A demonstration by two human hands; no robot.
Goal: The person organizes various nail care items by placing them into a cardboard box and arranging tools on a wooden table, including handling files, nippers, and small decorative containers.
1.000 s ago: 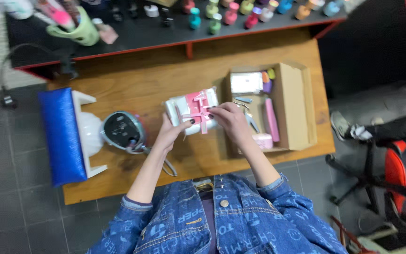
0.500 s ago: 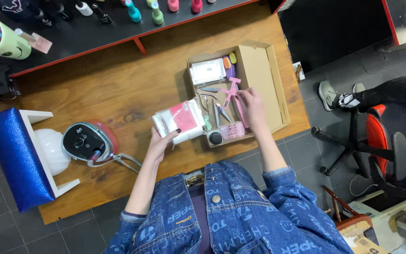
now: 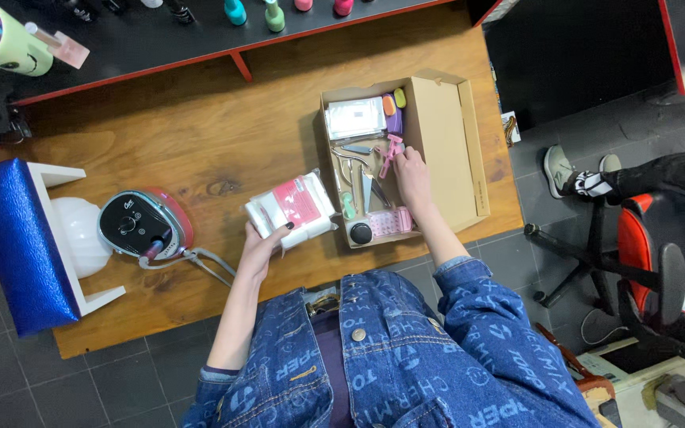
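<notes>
At nine o'clock a blue padded armrest (image 3: pixel 11 246) on a white stand runs off the left edge, and the black-faced nail drill unit (image 3: pixel 143 225) sits just beside it, its cord trailing toward six. Near centre, the left hand (image 3: pixel 262 247) reaches up from six o'clock with the forearm bare and grasps the lower edge of a white packet with a pink label (image 3: pixel 291 209), which rests on the wooden table (image 3: pixel 200 135). At two o'clock of the packet stands an open cardboard box (image 3: pixel 445 143), its small tools crowded and hard to tell apart. The right hand (image 3: pixel 412 176) stretches into it, fingertips pinching a pink tool (image 3: pixel 391 152); its palm is hidden.
</notes>
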